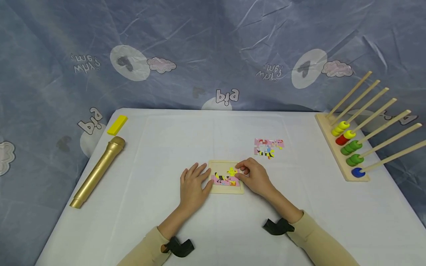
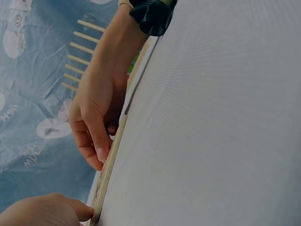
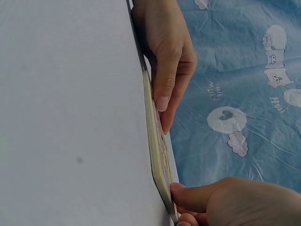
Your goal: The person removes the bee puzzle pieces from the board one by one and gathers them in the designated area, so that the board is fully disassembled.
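A small wooden puzzle tray (image 1: 226, 190) lies on the white table in front of me, its lower part filled with pink, yellow and black printed pieces. My left hand (image 1: 194, 186) is spread at its left side, thumb and forefinger touching the frame. Over the right side, my right hand (image 1: 257, 178) pinches a yellow puzzle piece (image 1: 231, 171) between thumb and forefinger, with its other fingers curled. The fingers hide part of that piece. In the left wrist view the right hand (image 2: 96, 110) is low over the tray's edge (image 2: 111, 165).
Several joined puzzle pieces (image 1: 265, 147) lie beyond the right hand. A wooden bead rack (image 1: 327, 147) with slanting rods and coloured beads stands at the right. A gold microphone (image 1: 98, 171) and a yellow block (image 1: 117, 125) lie at the left.
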